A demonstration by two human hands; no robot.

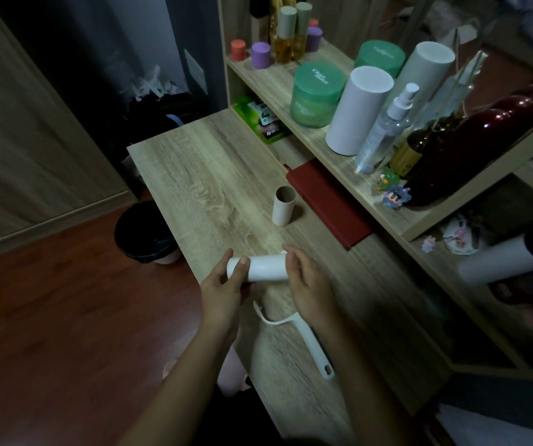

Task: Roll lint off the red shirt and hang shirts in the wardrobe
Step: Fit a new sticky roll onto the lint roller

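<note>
You see everything through one wide-angle camera worn on your head, looking forward and steeply down. It sits close above the wooden desk (213, 175), whose top runs away from you up the middle of the frame. Your left hand (223, 284) and right hand (310, 284), gripping a white roll (266, 268), fall just below centre, forearms entering from the bottom edge. The shelf unit (358, 188) fills the right side; the floor (49, 300) and a bin (143, 233) lie left.

Home bedroom, dressing table (194, 175) (cosmetics shelf (283, 70))
</note>
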